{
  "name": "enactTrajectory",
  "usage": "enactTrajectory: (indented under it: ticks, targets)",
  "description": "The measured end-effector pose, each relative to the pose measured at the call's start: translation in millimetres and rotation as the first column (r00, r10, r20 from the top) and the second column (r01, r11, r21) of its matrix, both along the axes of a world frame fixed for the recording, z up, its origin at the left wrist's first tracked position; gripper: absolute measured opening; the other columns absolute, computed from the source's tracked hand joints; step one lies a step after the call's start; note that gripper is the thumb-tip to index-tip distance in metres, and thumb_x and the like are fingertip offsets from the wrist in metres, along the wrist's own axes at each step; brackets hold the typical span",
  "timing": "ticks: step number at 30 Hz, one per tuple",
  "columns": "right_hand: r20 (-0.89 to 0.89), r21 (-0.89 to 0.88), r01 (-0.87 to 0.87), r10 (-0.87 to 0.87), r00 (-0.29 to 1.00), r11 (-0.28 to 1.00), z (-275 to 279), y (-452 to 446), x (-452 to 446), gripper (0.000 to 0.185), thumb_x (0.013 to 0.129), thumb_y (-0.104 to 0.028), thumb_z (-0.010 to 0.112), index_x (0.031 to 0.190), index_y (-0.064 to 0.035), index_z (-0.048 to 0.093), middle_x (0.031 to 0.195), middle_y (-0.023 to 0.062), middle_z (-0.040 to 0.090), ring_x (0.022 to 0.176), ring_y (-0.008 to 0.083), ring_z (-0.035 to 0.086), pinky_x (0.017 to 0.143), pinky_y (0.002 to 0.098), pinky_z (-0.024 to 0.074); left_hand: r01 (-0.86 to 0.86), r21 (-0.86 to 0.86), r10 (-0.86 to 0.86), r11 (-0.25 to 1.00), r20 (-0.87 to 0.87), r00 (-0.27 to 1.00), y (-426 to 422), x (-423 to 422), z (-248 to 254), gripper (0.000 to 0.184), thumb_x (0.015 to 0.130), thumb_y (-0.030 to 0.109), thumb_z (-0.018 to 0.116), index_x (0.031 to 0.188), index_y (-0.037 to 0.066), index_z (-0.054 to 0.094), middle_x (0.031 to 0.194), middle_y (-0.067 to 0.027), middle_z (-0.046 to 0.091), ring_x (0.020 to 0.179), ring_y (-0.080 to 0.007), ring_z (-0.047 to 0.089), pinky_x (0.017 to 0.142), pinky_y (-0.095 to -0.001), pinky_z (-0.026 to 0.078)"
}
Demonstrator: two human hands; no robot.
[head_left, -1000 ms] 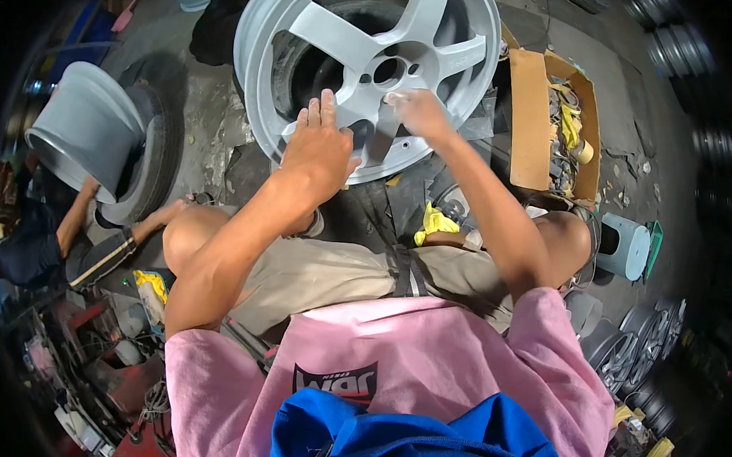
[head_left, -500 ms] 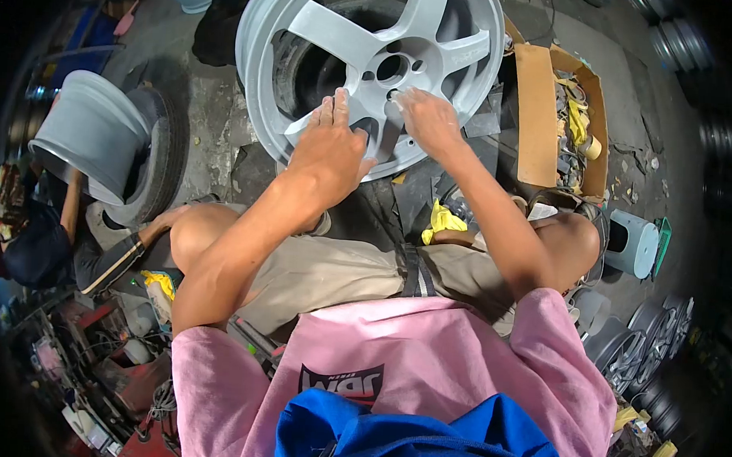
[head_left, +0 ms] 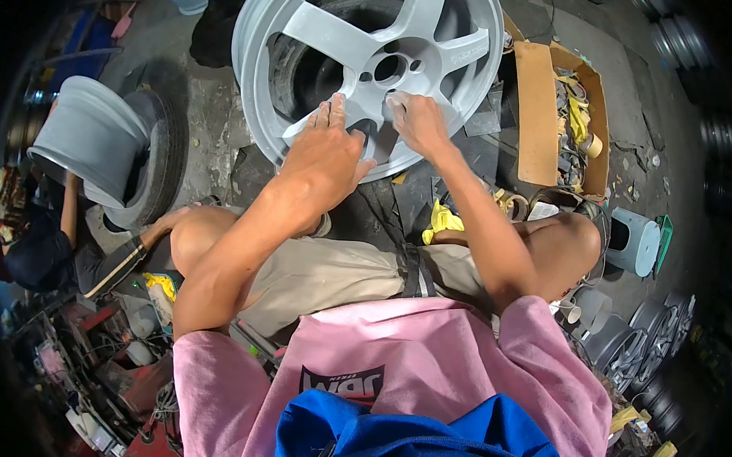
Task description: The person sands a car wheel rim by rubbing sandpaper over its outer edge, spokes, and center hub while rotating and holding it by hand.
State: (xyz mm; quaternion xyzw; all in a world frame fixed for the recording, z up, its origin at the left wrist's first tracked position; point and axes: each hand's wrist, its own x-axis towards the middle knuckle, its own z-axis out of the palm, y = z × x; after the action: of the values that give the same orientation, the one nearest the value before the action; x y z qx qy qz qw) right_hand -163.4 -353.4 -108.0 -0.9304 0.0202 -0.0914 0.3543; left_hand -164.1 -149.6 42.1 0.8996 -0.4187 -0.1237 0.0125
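A light grey five-spoke wheel rim (head_left: pixel 330 32) lies face up in front of me, at the top of the view, with a dark tire (head_left: pixel 289 74) showing through its gaps. My left hand (head_left: pixel 324 157) rests on the lower left spoke, fingers stretched out and palm down. On the lower part of the rim, just below the hub hole, my right hand (head_left: pixel 422 125) is closed, its fingers pressed together against the surface. Whatever it pinches, if anything, is hidden. Pale dust coats the fingertips of both hands.
An open cardboard box (head_left: pixel 537 113) of scraps stands to the right. At left another grey rim (head_left: pixel 92 135) leans on a tire (head_left: pixel 167 150), with a seated person (head_left: pixel 42 251) beside it. Several wheels (head_left: pixel 622 346) lie at lower right. A yellow cloth (head_left: pixel 443 222) lies by my leg.
My right hand has shifted slightly left and down on the rim, its forearm following. The left hand stays nearly in place on its spoke.
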Motion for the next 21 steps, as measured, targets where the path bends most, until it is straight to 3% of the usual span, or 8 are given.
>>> enactTrajectory:
  ticks: [2,3,6,10,12,15,18,21]
  targets:
    - [-0.350,0.475,0.246,-0.075,0.934,0.845,7,8,5,0.026,0.102,-0.020,0.058,0.092,-0.0003,0.072,0.073,0.0141,0.067,0.061,0.0276,0.064,0.062,0.0397,0.0499,0.013,-0.001,-0.013,1.000,0.013,1.000,-4,0,-1,0.043,0.096,0.035,0.070,0.113,-0.004,0.070,0.149,-0.0470,0.038,0.139,-0.0534,0.047,0.116,-0.0490,0.041]
    - [-0.459,0.815,0.412,0.020,0.888,0.406,4,9,5,0.029,0.106,-0.023,0.053,0.099,-0.0009,0.070,0.070,0.0018,0.060,0.056,0.0121,0.052,0.053,0.0284,0.0402,0.016,0.023,-0.017,1.000,0.020,1.000,-5,1,-1,0.043,0.096,0.035,0.070,0.113,-0.004,0.070,0.149,-0.0469,0.038,0.139,-0.0535,0.047,0.116,-0.0493,0.042]
    - [-0.443,0.865,0.411,-0.055,0.895,-0.288,-11,22,-3,0.027,0.109,-0.023,0.049,0.109,-0.0012,0.066,0.073,-0.0022,0.054,0.055,0.0075,0.044,0.050,0.0241,0.0330,0.015,0.032,-0.016,0.999,0.026,1.000,-6,4,0,0.044,0.096,0.036,0.070,0.114,-0.004,0.070,0.149,-0.0466,0.039,0.138,-0.0537,0.048,0.115,-0.0496,0.042]
    - [-0.505,0.790,0.428,-0.069,0.860,-0.438,-12,34,14,0.025,0.109,-0.021,0.048,0.115,-0.0011,0.062,0.076,-0.0014,0.051,0.056,0.0082,0.043,0.049,0.0250,0.0326,0.014,0.040,-0.015,0.999,0.043,0.999,-6,1,0,0.044,0.096,0.036,0.070,0.114,-0.004,0.070,0.149,-0.0460,0.040,0.137,-0.0537,0.049,0.114,-0.0498,0.043]
    - [-0.491,0.831,0.442,-0.070,0.869,-0.338,-2,28,3,0.026,0.109,-0.022,0.049,0.107,-0.0019,0.065,0.072,-0.0017,0.052,0.055,0.0086,0.044,0.048,0.0253,0.0335,0.017,0.017,-0.018,1.000,0.049,0.999,-4,2,-3,0.044,0.096,0.036,0.070,0.114,-0.004,0.070,0.148,-0.0459,0.040,0.137,-0.0536,0.049,0.114,-0.0499,0.043]
    - [-0.195,0.530,0.136,-0.036,0.980,0.837,-3,4,-7,0.022,0.104,-0.018,0.054,0.091,-0.0051,0.067,0.062,0.0059,0.060,0.056,0.0184,0.061,0.053,0.0354,0.0480,0.017,0.012,-0.018,1.000,0.044,0.999,-3,2,-2,0.044,0.096,0.036,0.070,0.114,-0.004,0.070,0.148,-0.0458,0.041,0.137,-0.0532,0.049,0.115,-0.0502,0.043]
    - [-0.036,-0.432,-0.157,0.156,0.987,0.888,12,-23,-7,0.014,0.096,-0.016,0.061,0.094,-0.0052,0.069,0.069,0.0140,0.069,0.066,0.0289,0.072,0.062,0.0425,0.0556,0.028,0.031,-0.029,0.999,0.045,0.999,-6,1,-3,0.044,0.096,0.035,0.070,0.117,-0.003,0.069,0.149,-0.0455,0.040,0.138,-0.0526,0.049,0.115,-0.0505,0.042]
    - [-0.086,-0.483,-0.205,0.187,0.979,0.851,24,-19,-4,0.012,0.091,-0.015,0.063,0.090,-0.0053,0.071,0.078,0.0189,0.072,0.075,0.0354,0.074,0.067,0.0453,0.0580,0.009,0.029,-0.010,1.000,0.041,0.999,-6,3,-4,0.044,0.096,0.036,0.070,0.119,-0.003,0.069,0.150,-0.0450,0.039,0.139,-0.0523,0.048,0.116,-0.0507,0.041]
